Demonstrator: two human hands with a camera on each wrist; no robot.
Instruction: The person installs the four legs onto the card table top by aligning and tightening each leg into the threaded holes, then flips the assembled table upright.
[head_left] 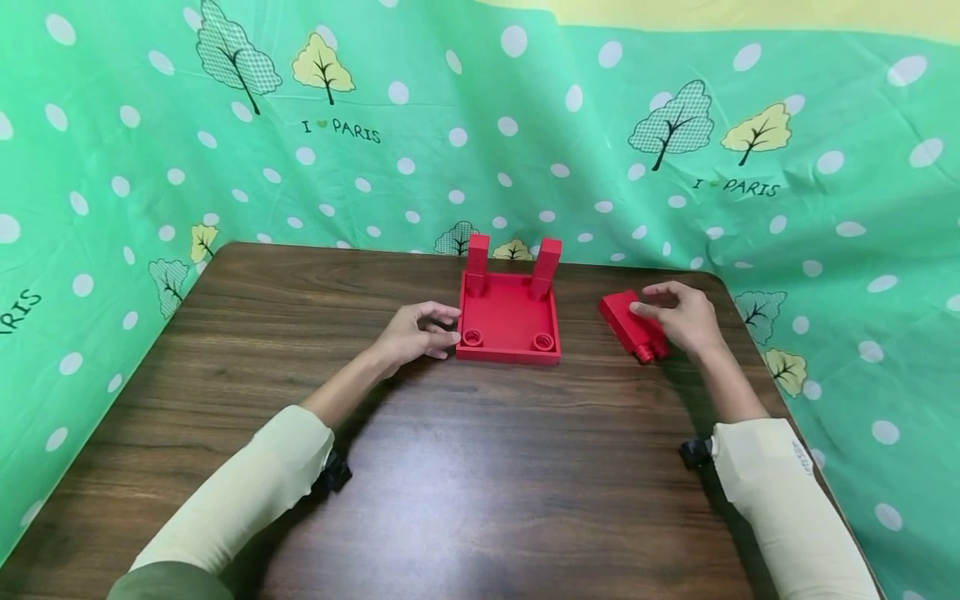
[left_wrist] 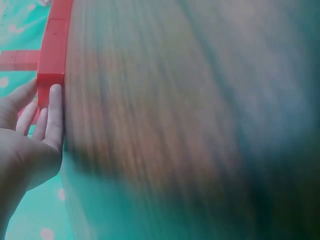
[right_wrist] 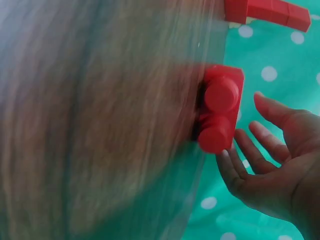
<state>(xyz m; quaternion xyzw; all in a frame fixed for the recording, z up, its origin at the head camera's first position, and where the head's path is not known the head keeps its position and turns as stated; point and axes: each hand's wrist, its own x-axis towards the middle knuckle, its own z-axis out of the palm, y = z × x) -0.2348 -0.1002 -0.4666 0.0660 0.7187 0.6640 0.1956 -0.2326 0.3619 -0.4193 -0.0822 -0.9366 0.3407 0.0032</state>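
- Head view: green printed cloth (head_left: 457,108) hangs beyond the far edge of the tabletop and along both its sides.
- Dark wood-grain tabletop (head_left: 450,500): carries all red parts on its far half.
- Cream sleeves (head_left: 240,492): cover both forearms, each with a black wrist device (head_left: 335,471) close by.
- Red tray (head_left: 510,321): lies flat near the middle of the tabletop's far edge, raised rim and inner face up.
- Left hand (head_left: 408,336): fingers loosely extended, fingertips against the tray's left side by its near corner; thumb and fingers apart, no firm clamp seen.
- Right hand (head_left: 684,317): over the tabletop toward its far right corner, thumb and fingers spread apart. Right wrist view shows the thumb clear of the red block and the fingertips at its side; actual contact cannot be confirmed.
- Red block (head_left: 621,321): right of the tray, well apart from it, lying on its side, round ends (right_wrist: 222,95) toward the near edge. One piece or two lying together: cannot tell.
- Red posts, far-left (head_left: 477,262) and far-right (head_left: 547,267): both upright at the tray's far corners. Judged done.
- Round sockets, near-left (head_left: 472,337) and near-right (head_left: 543,342): both bare, no post fitted. Judged outstanding; work appears about half complete.
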